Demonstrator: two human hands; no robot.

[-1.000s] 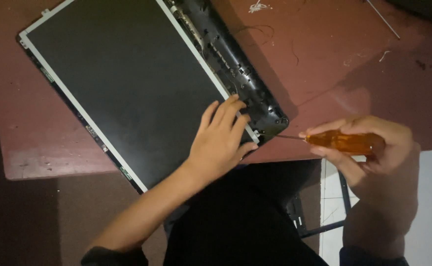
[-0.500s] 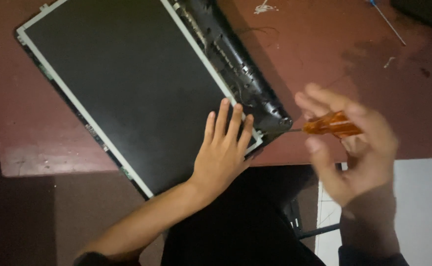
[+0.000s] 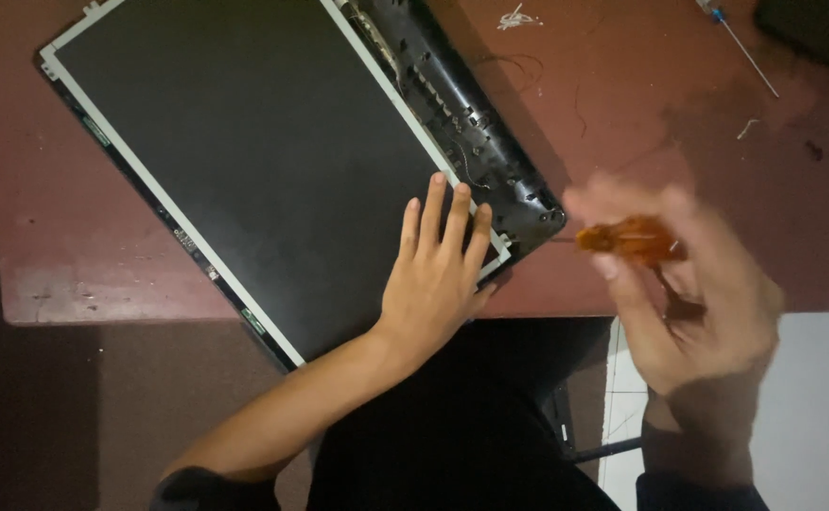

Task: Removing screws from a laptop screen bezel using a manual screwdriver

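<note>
Since the earlier frame, the right hand (image 3: 693,293) has been drawn slightly lower and nearer the table edge, and the screwdriver (image 3: 632,238) has been turned with it, while the left hand (image 3: 438,274) has been kept in place on the screen panel (image 3: 244,161).

From the head camera, the left hand is seen laid flat and open, fingers stretched and close together, pressed on the near right corner of the screen panel. Nothing is gripped by it. Beyond its fingertips, the black hinge casing (image 3: 462,114) is seen running along the panel's far edge, with small clips and thin wires exposed.

To the right of the left hand, well apart from it, the right hand is blurred by motion. An orange handle is seen clasped between its fingers and thumb, so the screwdriver is held; the metal shaft can barely be made out, pointing toward the corner of the casing. How tightly it is gripped cannot be told.

Under both hands lies the reddish-brown table (image 3: 679,123), scratched and stained. Far beyond the right hand, a second slim screwdriver (image 3: 741,47) is left lying on the table. A white floor tile (image 3: 811,397) is seen below the right hand.
</note>
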